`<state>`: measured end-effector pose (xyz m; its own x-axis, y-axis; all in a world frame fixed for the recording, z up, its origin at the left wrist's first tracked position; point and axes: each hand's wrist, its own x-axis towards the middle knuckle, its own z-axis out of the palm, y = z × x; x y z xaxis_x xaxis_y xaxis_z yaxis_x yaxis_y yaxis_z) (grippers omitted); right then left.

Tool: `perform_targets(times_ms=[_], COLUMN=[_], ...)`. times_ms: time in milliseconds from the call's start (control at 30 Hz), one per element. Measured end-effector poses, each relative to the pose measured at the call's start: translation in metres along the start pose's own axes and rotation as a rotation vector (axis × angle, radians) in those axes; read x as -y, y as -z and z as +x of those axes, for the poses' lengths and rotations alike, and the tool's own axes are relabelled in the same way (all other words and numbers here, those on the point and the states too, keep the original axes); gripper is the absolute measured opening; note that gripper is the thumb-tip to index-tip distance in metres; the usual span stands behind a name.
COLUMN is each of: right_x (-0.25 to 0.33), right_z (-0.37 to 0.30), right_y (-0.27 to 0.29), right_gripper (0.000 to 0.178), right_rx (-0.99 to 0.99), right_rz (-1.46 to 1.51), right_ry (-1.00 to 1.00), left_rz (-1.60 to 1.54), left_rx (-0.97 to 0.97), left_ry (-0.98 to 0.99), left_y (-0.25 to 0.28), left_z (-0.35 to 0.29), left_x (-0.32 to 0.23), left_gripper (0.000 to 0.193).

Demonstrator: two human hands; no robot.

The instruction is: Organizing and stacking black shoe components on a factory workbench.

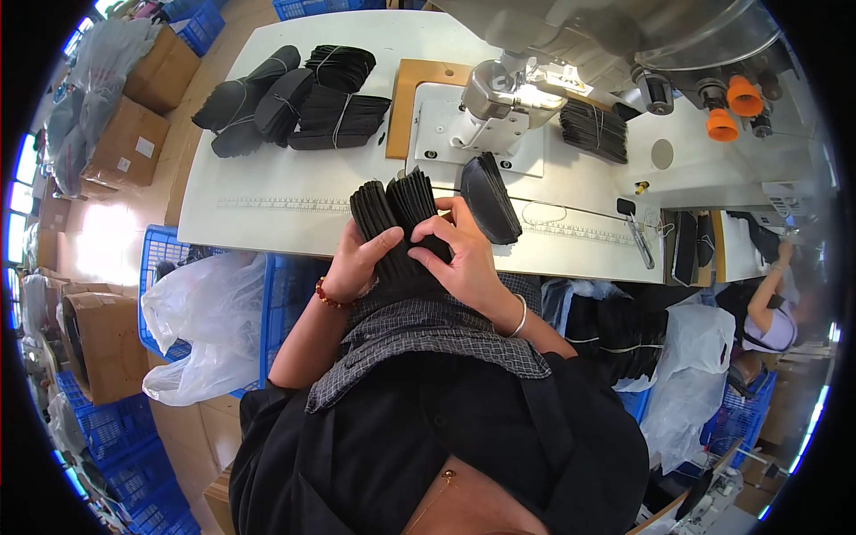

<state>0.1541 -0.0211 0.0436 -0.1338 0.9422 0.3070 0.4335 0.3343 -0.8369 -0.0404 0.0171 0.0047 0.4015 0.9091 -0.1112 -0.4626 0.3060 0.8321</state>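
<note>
Over the table's front edge I hold two thick stacks of black fabric pieces side by side. My left hand [361, 254] is wrapped round the left stack [373, 209], its thumb pressed on the near side. The right stack [412, 198] is in my right hand [459, 254], with thumb and forefinger curled at its near side. Just right of them, another stack of curved black pieces [490, 201] lies on the white sewing table [285, 183]. Behind it stands the sewing machine head [490, 102].
Several tied black bundles [339, 116] lie at the table's far left, one more [593, 129] right of the machine. Small snips [637, 236] rest near the right edge. A blue crate with plastic bags [209, 308] stands left. Another person [771, 316] works far right.
</note>
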Motion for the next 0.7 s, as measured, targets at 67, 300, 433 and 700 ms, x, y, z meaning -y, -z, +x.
perform_targets(times_ms=[67, 300, 433, 700], right_x=[-0.0016, -0.0059, -0.0019, -0.0009], right_z=[-0.0001, 0.0009, 0.0009, 0.0011], right_y=[-0.0002, -0.0030, -0.0008, -0.0002], right_gripper=[0.024, 0.023, 0.022, 0.022], right_rx=[-0.005, -0.048, -0.030, -0.021], right_rz=[-0.002, -0.031, -0.041, -0.051], right_ry=[0.010, 0.101, 0.089, 0.064], left_rz=[-0.005, -0.056, -0.038, -0.012], left_rx=[0.001, 0.009, 0.006, 0.013], left_ry=[0.000, 0.011, 0.009, -0.001], left_y=[-0.0002, 0.0002, 0.0019, 0.0015], left_z=[0.0006, 0.0009, 0.0008, 0.0012], left_x=[0.0011, 0.0018, 0.0023, 0.0022], left_gripper=[0.037, 0.038, 0.039, 0.042])
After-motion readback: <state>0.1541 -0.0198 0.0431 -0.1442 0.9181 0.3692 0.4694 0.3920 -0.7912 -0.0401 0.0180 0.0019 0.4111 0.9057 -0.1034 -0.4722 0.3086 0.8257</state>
